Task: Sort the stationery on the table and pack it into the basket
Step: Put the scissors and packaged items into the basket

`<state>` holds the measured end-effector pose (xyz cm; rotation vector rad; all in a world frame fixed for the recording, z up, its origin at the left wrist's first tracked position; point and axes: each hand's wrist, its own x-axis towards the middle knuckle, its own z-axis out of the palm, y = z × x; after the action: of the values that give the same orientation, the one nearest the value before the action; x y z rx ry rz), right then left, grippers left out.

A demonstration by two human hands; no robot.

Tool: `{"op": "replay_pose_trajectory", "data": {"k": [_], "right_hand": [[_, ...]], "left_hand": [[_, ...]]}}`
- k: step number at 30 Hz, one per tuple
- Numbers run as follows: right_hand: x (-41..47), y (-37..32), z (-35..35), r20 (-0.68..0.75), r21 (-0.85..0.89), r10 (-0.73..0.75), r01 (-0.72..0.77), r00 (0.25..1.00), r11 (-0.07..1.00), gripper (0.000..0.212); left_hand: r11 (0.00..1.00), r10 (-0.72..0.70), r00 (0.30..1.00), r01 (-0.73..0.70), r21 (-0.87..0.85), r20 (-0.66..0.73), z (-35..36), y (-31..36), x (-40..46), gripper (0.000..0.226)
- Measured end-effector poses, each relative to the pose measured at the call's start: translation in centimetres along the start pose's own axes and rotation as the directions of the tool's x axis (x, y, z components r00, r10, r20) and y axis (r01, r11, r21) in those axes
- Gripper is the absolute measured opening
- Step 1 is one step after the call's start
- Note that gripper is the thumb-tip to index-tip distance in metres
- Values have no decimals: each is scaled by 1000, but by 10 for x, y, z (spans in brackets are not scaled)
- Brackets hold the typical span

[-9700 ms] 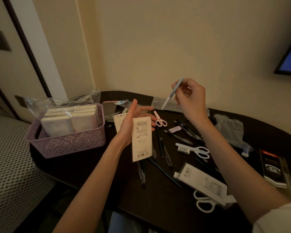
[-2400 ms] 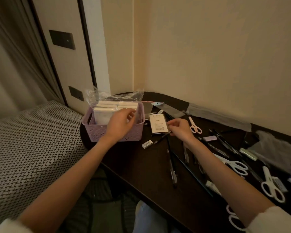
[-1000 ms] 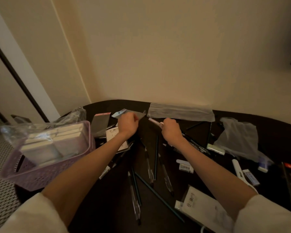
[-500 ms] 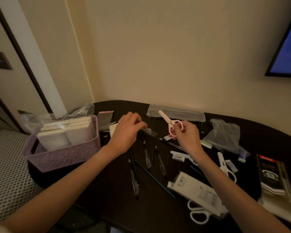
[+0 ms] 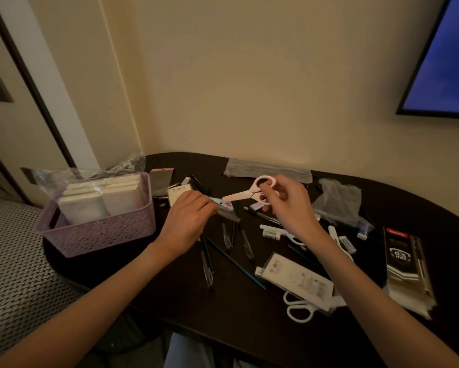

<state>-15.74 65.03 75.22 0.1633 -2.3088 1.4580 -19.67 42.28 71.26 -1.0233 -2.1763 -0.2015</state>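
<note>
- The pink scissors (image 5: pixel 245 193) are held up off the desk (image 5: pixel 170 301) by the right hand (image 5: pixel 289 205), well to the right of the basket (image 5: pixel 98 229) and a little higher than its rim.
- The handle loops are gripped by the right hand's fingers (image 5: pixel 268 191), curled through and around them; the blades are closed and pointed left, toward the basket.
- So the long axis of the scissors is laid nearly level, tip toward the basket, handles away from it.
- Between the scissors' tip and the basket the left hand (image 5: pixel 188 216) is found, its fingers pinched together on a small light-blue item (image 5: pixel 224 204) with a clear wrapper trailing from it; exactly what it is cannot be told.
- The tip of the scissors is seen just above that blue item, close to touching; whether contact is made cannot be told.
- The left hand is the nearer one to the basket; the right would have to be carried across the left hand to reach it.
- The basket is already partly filled with pale flat packs under a plastic bag (image 5: pixel 90 176), so free room is judged to lie along its right wall.
- Pens (image 5: pixel 228 235), more white scissors (image 5: pixel 300 309) and a white card pack (image 5: pixel 297 280) are left lying on the desk to the right of the basket, so much sorting is judged to remain.
</note>
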Motion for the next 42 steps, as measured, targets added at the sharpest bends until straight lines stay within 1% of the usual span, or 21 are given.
{"op": "replay_pose_trajectory", "data": {"k": [2, 5, 9, 14, 19, 21, 24, 26, 28, 32, 33, 36, 37, 39, 42], "right_hand": [[-5, -6, 0, 15, -84, -89, 90, 996, 992, 8], [-14, -14, -1, 66, -232, -236, 245, 970, 941, 8], [-21, -19, -3, 149, -349, -320, 352, 936, 868, 13], [-23, -19, 0, 198, -380, -359, 409, 912, 829, 15], [-22, -17, 11, 229, -457, -370, 435, 900, 775, 18], [-23, -15, 16, 242, -491, -381, 451, 892, 745, 20], [-26, -12, 20, 232, -506, -405, 466, 884, 726, 23], [-26, -11, 21, 217, -506, -414, 464, 884, 727, 23], [-26, -9, 22, 189, -484, -409, 447, 893, 752, 24], [-28, -5, 19, 25, -344, -354, 341, 935, 875, 18], [-29, -4, 19, -11, -313, -327, 308, 945, 898, 20], [-33, 2, 19, -62, -218, -200, 182, 978, 959, 39], [-34, 5, 20, -70, -194, -172, 156, 983, 969, 38], [-36, 10, 21, -96, -135, -134, 120, 986, 984, 29], [-37, 12, 26, -106, 14, -24, 26, 994, 1000, 30]], "left_hand": [[1000, -9, 1000, 9, 2, -15, -1, 1, -1, 22], [1000, -21, 999, 22, 5, -40, 0, 3, -1, 17], [999, -39, 997, 40, 13, -61, 1, 5, -2, 17], [998, -60, 996, 57, -38, -72, 1, 8, -1, 15], [996, -69, 992, 62, -70, -102, 2, 13, -3, 8], [995, -70, 991, 61, -81, -113, 0, 15, -4, 16], [995, -55, 990, 43, -90, -129, -2, 17, -7, 18], [995, -40, 989, 27, -93, -140, -4, 17, -9, 18], [997, -22, 990, 11, -82, -141, -5, 17, -12, 19], [999, -2, 991, -4, -47, -134, -4, 16, -21, 20], [999, 6, 989, -11, -30, -145, -3, 16, -23, 20], [1000, 21, 982, -20, 7, -187, -4, 19, -26, 19], [1000, 16, 981, -14, 9, -194, -4, 20, -27, 19], [1000, -12, 982, 12, -3, -188, -4, 20, -28, 19], [996, -81, 982, 72, -56, -170, -2, 21, -27, 17]]}}
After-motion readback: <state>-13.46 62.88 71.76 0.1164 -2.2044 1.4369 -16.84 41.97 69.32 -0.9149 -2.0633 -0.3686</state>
